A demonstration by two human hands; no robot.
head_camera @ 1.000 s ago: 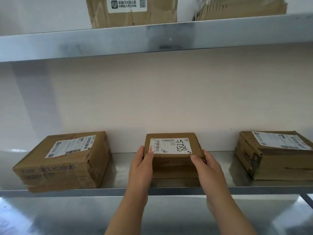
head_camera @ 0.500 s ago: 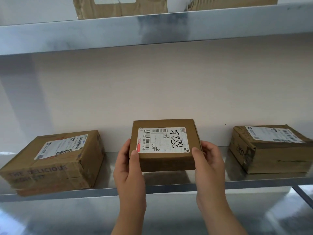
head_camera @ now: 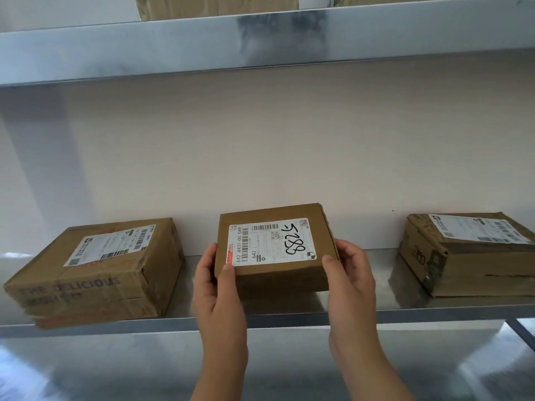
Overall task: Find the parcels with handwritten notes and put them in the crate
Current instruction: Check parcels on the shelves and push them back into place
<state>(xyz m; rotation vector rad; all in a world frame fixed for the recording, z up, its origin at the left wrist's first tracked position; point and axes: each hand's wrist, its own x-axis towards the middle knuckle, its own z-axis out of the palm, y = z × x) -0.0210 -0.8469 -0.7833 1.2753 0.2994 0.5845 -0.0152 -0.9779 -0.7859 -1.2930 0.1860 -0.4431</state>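
A small brown cardboard parcel (head_camera: 278,277) hangs tilted toward me above the metal shelf (head_camera: 289,321). Its white label carries black handwritten digits beside the printed barcodes. My left hand (head_camera: 217,290) grips its left side, thumb on the top near the label corner. My right hand (head_camera: 348,280) grips its right side, thumb on the front right corner. No crate is in view.
A larger taped parcel (head_camera: 95,270) with a printed label lies on the shelf at the left. Another worn parcel (head_camera: 466,256) sits at the right. More boxes (head_camera: 217,4) stand on the upper shelf (head_camera: 260,39). A lower metal surface (head_camera: 115,369) spreads below.
My hands have lifted the small parcel off the shelf and tipped its labelled top toward me; it came nearer and the handwriting now faces the camera.
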